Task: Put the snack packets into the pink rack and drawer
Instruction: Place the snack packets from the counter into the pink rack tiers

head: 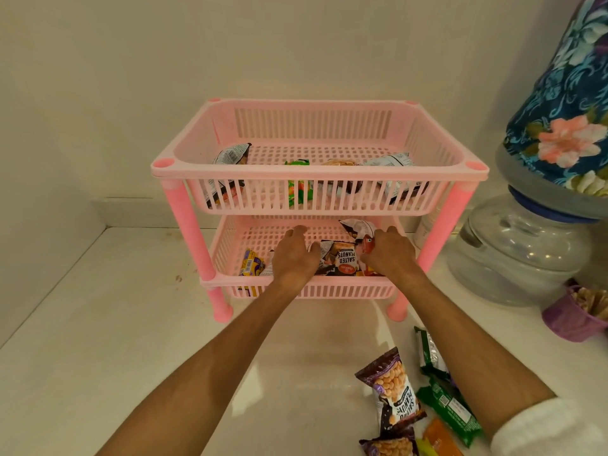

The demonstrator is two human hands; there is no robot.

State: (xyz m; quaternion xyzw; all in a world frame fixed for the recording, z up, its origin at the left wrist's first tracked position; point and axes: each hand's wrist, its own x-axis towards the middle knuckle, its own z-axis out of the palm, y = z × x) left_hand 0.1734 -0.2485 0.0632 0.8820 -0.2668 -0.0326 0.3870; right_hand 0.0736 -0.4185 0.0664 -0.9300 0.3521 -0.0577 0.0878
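Right hand grip pinches a red packet; left hand spread beside it.

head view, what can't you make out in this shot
- Left hand: fingertips reach under the top basket; palm side unseen.
- Right hand: grips a red packet, mostly covered by fingers.
- Packets on the counter: lowest ones cut by the bottom edge.
- Floral cover: cut by the right edge.
- Purple cup: contents too small.

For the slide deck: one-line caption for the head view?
Both hands arrange snack packets in the pink rack's lower basket; more packets wait on the counter.
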